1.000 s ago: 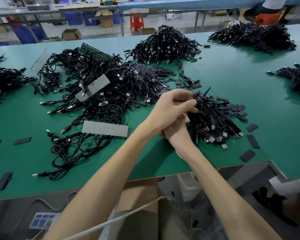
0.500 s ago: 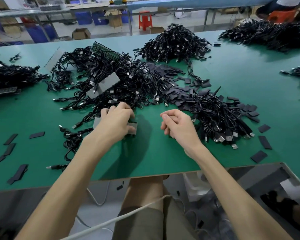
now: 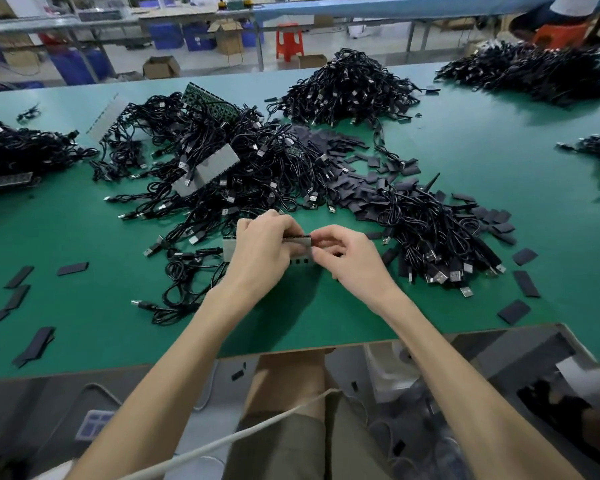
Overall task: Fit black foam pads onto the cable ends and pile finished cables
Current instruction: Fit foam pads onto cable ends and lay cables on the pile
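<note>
Head view, left hand (image 3: 260, 252) gripping pad strip (image 3: 300, 251), right hand (image 3: 355, 263) pinching its right end.

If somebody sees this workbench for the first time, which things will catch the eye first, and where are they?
First come the heaps of tangled black cables that cover the middle and far part of the green table, with loose black foam pads scattered among them. Then, nearer the front edge, the left hand and the right hand together hold a grey strip.
</note>
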